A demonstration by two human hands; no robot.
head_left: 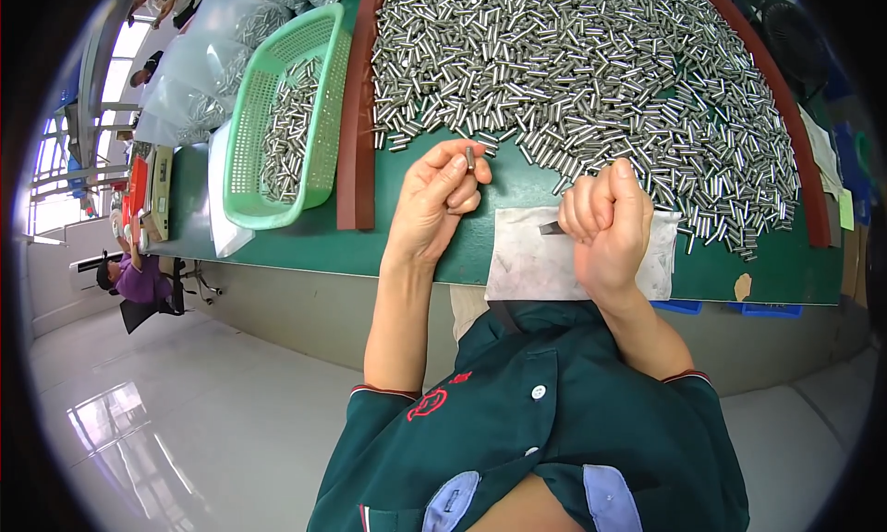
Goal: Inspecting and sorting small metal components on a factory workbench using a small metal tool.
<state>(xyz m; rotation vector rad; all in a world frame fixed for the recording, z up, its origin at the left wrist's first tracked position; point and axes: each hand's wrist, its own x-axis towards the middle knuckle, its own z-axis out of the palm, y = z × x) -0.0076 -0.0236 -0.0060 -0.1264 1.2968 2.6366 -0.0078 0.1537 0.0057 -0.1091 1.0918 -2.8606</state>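
Between the thumb and forefinger of my left hand (432,199) a short shiny metal pin (469,159) is pinched, standing roughly upright. My right hand (610,227) is closed in a fist around a dark flat tool, perhaps a file (552,228); only its end shows, pointing toward the left hand. The rest of this tool is hidden by the fingers. Beneath the right hand a stained white cloth (517,269) lies at the table's near edge. Just beyond both hands spreads a large heap of loose metal pins (573,61), similar to the held one.
Dark red rails (357,153) border the pins on the green table (416,264). Left stands a green plastic basket (249,212) partly filled with pins, beside clear bags (199,66) of metal parts. A dark fan (793,42) is at far right. A person in purple (140,281) sits far left.
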